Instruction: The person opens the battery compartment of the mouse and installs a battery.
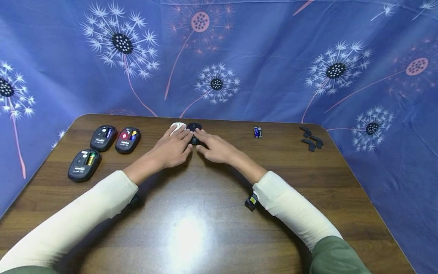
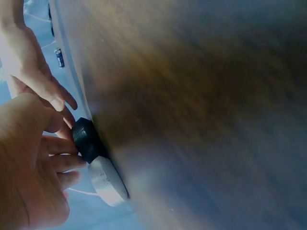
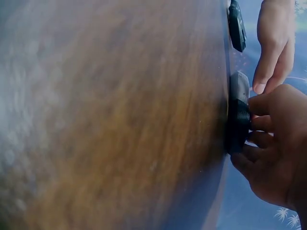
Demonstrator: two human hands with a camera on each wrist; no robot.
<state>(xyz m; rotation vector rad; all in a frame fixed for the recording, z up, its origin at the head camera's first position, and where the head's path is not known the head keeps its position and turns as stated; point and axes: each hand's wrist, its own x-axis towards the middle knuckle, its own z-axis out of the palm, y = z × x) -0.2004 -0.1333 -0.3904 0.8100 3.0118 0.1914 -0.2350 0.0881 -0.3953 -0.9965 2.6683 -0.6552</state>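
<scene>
The left hand (image 1: 172, 149) is lying palm down with its fingers extended, reaching over the white computer mouse (image 1: 178, 127) at its twelve-to-one o'clock. The right hand (image 1: 216, 148) is also keeping its fingers mostly straight, its fingertips resting against the black computer mouse (image 1: 194, 128) at its ten o'clock. Both mice are sitting right side up, side by side near the far edge of the wooden table (image 1: 164, 220), the black one at the white one's three o'clock. Towards nine o'clock from the left hand, three upturned black mice are showing cells in open battery bays: the blue-celled mouse (image 1: 103, 137), the red-lit mouse (image 1: 128, 140) at its three o'clock, and the green-celled mouse (image 1: 84, 165) at its seven o'clock. Two loose batteries (image 1: 255, 132) are lying between two and three o'clock from the right hand; farther out, at three o'clock, three curved black covers (image 1: 309, 145) are lying close together. A blue dandelion-print cloth (image 1: 263, 57) is hanging at twelve o'clock behind the table.
</scene>
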